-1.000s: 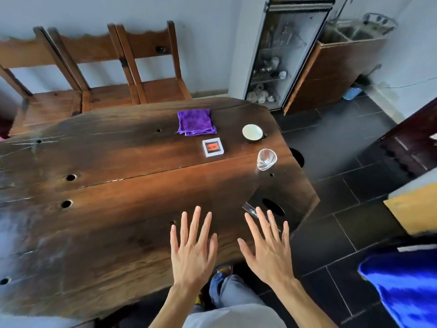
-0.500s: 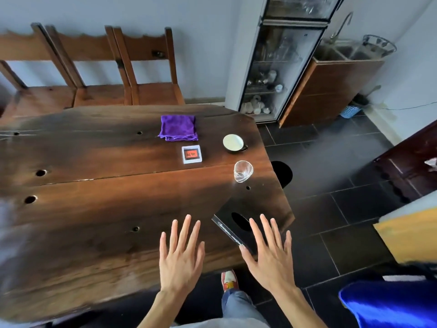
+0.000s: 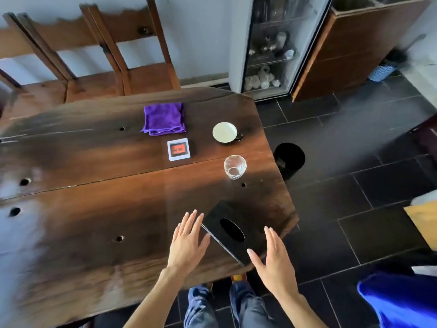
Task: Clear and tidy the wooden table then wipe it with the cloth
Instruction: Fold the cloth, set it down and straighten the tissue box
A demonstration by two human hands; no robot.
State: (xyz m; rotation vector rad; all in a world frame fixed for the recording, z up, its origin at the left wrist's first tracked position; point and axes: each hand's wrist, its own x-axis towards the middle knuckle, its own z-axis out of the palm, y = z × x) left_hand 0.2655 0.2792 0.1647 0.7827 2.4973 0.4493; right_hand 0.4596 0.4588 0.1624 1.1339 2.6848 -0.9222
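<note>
Both hands have spread apart to flank the black tissue box [image 3: 233, 230] at the table [image 3: 94, 221] corner. Left hand [image 3: 188, 245] and right hand [image 3: 274, 261]: fingers straight, holding nothing. Cloth [image 3: 164, 118] lies folded at the far edge, clear for wiping later.

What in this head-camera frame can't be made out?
- Red label on the small white-framed square box: print too small.
- Black tissue box with an oval opening: contents dark.
- Wooden table, left part: motion-blurred.
- Glass-door cabinet: contents blurred.
</note>
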